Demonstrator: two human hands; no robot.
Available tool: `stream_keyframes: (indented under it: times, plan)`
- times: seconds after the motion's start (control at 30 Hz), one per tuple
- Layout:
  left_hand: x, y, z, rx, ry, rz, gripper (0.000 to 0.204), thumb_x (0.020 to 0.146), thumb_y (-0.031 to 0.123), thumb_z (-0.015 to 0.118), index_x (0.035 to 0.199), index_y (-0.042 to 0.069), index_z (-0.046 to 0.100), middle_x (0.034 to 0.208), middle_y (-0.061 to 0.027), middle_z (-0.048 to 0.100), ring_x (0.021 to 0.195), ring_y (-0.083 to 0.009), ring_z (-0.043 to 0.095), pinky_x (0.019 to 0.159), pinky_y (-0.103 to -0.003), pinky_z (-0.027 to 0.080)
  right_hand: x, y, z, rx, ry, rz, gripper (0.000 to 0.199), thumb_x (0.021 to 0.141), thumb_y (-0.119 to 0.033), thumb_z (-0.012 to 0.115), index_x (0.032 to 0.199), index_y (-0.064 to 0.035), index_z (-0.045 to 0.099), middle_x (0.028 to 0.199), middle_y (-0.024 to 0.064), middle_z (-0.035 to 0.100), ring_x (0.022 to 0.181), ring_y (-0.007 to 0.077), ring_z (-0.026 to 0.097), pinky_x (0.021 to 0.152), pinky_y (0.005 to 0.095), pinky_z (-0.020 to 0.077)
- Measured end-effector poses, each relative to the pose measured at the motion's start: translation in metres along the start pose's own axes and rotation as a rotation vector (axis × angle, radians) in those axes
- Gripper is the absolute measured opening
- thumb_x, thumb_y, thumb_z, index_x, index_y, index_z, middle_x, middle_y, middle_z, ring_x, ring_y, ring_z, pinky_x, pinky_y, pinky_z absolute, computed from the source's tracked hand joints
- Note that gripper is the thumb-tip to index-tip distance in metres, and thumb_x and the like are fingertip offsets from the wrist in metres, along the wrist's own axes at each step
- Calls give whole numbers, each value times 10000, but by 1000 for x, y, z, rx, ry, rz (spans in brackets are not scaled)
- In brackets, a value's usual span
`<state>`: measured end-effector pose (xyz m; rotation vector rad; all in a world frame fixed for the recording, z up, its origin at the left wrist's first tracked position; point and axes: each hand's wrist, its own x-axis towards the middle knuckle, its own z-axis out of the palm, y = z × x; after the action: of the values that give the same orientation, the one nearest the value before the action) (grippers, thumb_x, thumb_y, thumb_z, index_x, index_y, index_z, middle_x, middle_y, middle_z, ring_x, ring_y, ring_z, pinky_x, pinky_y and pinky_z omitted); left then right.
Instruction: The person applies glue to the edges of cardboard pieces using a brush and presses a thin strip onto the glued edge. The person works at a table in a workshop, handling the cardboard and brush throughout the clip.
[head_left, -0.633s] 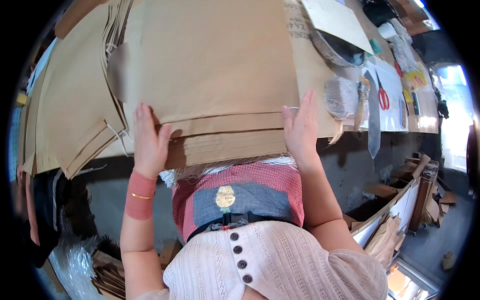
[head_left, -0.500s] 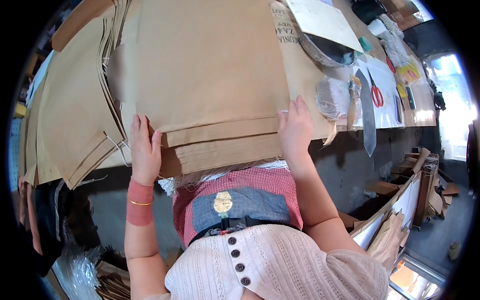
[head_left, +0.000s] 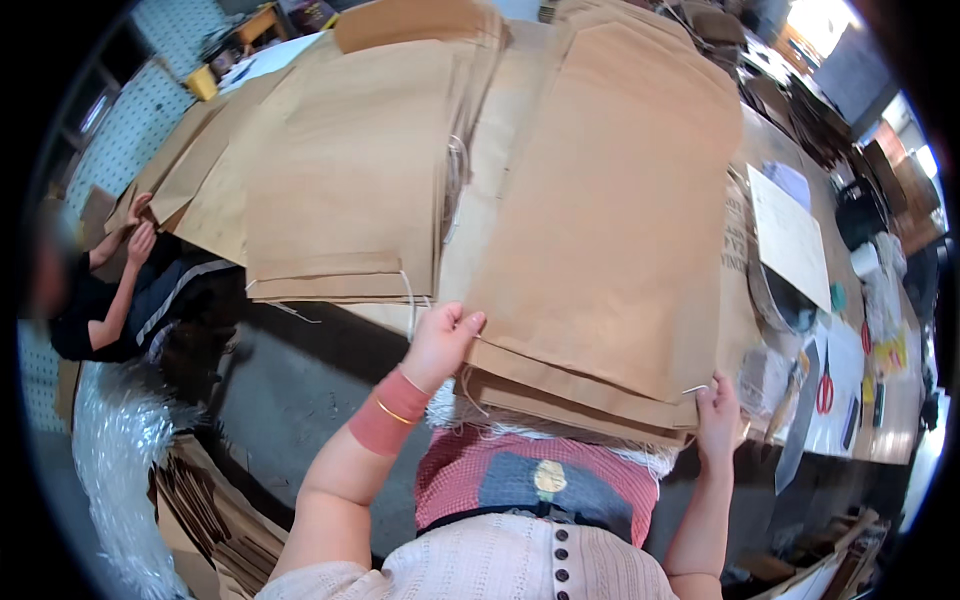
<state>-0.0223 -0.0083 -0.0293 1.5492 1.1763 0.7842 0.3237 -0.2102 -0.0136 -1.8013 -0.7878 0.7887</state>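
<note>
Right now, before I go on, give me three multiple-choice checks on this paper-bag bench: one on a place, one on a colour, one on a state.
1. Where are the red-handled scissors?
A. right side of the table
B. on the floor
C. in the left hand

2. What colour is the band on the left wrist?
A. blue
B. pinkish red
C. green

3. How does the stack of brown paper bags lie?
A. flat
B. standing upright
C. rolled up

Answers: 1 A, they lie far right on the table. 2 B, it shows below the left hand. 3 A, with the left hand and right hand on its near edge.
</note>
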Motion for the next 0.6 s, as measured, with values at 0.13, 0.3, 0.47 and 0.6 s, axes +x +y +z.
stream_keyframes:
  times: [0.13,0.3,0.47,0.6]
  plan:
    - [-14,27,-46,710,381,573,203,888,167,570,728,43,556,638,-140,541,583,-339,546,515,-423,422,16,-2,49,-247,-76,-162,401,895,-22,479,1281,80,436,1156,180,597,1071,246,584,883,305,450]
    - [-15,-28,-174,449,732,279,232,932,167,535,792,-15,571,649,-72,536,607,-109,467,549,-289,405,48,-49,177,-28,-357,-430,419,904,-64,500,1308,23,434,1133,210,604,1045,249,595,879,325,456]
    - [21,-79,-302,654,866,240,276,934,215,516,838,-37,580,683,-139,575,617,-173,521,613,-300,444,81,-84,314,196,-562,-383,407,882,-41,487,1280,28,438,958,189,646,903,262,633,798,354,490]
    - [43,-132,-365,621,886,64,305,902,261,528,855,-33,598,725,-181,610,674,-283,594,667,-366,466,75,-103,361,-83,-493,-317,470,870,-47,494,1321,12,378,866,159,636,792,237,629,714,342,499]
